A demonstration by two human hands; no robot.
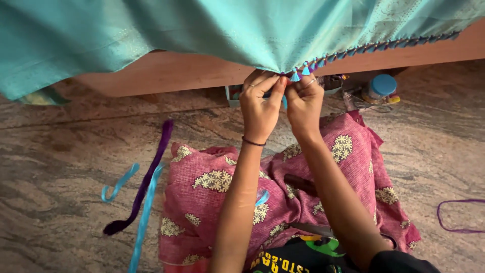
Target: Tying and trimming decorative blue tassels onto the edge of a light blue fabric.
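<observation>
Teal fabric [242, 30] hangs down from the top of the view over a wooden bed frame [172, 73], and you have its tasselled edge [303, 70] pinched between both hands just in front of you. Your left hand [259, 103] has its fingers [275, 88] closed tight on the hem beside a small teal tassel; your right hand [304, 98] meets it, fingers curled shut on the same edge, a ring showing on one finger. The two hands touch at the fingertips. A dark band circles your left wrist. Below your forearms, pink cloth with pale flower motifs [212, 187] covers your lap. On the stone floor [60, 167] to the left lie a purple thread bundle [146, 177] and light blue threads [144, 217], side by side. A blue-lidded jar [381, 87] stands under the bed frame to the right.
</observation>
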